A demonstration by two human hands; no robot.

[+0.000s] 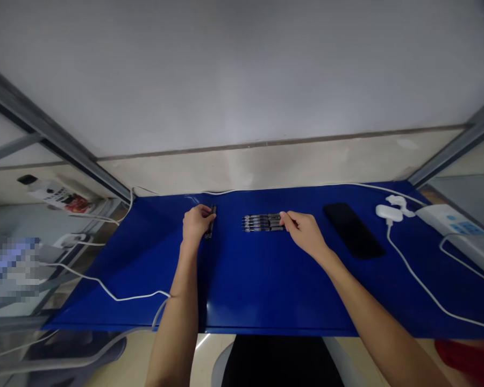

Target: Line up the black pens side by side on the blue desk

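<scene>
Several clear-barrelled pens [256, 222] with black ends lie side by side on the blue tabletop [242, 279], their tips toward the left. My right hand [304, 231] pinches the black ends of these pens between thumb and fingers. Further left, a narrow black stick-like bundle [210, 230] stands out against the blue, pointing away from me. The fingers of my left hand [194, 223] are closed around its middle; its exact kind is too small to make out.
Right of my right hand lies a black phone [353, 230]. Beyond it are a white earbud case [389, 213] on a cable and a white power strip [454, 217]. White cables [121, 299] cross the left side. A bottle [58, 194] stands off the left edge, near the metal frame.
</scene>
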